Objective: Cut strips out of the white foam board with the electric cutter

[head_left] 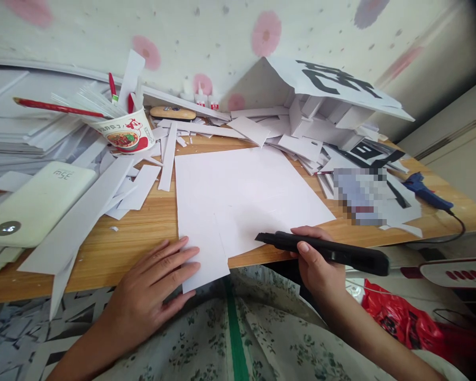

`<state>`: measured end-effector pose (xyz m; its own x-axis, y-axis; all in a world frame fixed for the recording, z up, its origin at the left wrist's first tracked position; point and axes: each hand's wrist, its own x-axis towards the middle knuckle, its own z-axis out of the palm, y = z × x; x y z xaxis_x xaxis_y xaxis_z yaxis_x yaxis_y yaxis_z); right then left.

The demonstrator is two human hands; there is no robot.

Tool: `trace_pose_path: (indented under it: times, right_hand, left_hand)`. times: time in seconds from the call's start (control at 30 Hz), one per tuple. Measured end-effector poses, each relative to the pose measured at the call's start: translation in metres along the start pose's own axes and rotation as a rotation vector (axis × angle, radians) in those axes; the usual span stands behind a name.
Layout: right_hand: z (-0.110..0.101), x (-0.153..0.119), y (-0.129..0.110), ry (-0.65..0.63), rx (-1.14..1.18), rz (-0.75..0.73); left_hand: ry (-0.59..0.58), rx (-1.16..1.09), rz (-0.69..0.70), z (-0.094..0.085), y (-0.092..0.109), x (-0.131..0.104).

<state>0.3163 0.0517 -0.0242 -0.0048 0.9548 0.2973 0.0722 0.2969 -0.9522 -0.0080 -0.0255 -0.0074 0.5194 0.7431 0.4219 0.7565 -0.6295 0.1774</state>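
A large white board (246, 185) lies on the wooden table in front of me, its lower left part reaching past the table's front edge. My left hand (158, 275) rests with fingers stretched out on that lower left part. In my right hand (317, 259) is a black utility knife (333, 248), gripped by the handle. Its dark blade points left and is over the board's lower edge; whether the tip touches cannot be made out. A cut line runs up from the board's lower edge, between the left hand and the blade.
White offcuts (166, 159) and a paper cup (127, 132) holding strips and pens are at left, beside a pale power bank (39, 201). At right stand a white board model (325, 111) and a blue glue gun (426, 190) with a cord. Small bottles (201, 99) line the wall.
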Motion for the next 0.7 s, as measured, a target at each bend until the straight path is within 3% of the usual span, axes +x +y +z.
trace_pose_path:
  times: [0.17,0.27,0.43,0.7]
  right_hand:
    - [0.002,-0.004,-0.006,-0.002,-0.118,-0.112]
    - [0.012,-0.007,-0.025,-0.069,-0.155,-0.185]
    - [0.028,-0.008,-0.056,-0.217,-0.235,-0.436]
    - [0.037,-0.011,-0.055,-0.223,-0.391,-0.600]
  left_hand:
    - [0.022,-0.003,-0.004,0.000,0.000,0.000]
    - [0.034,0.000,0.002,0.002,0.000,0.000]
    - [0.051,0.029,0.042,0.005,0.004,0.004]
    - [0.060,-0.001,0.028,0.003,0.008,0.010]
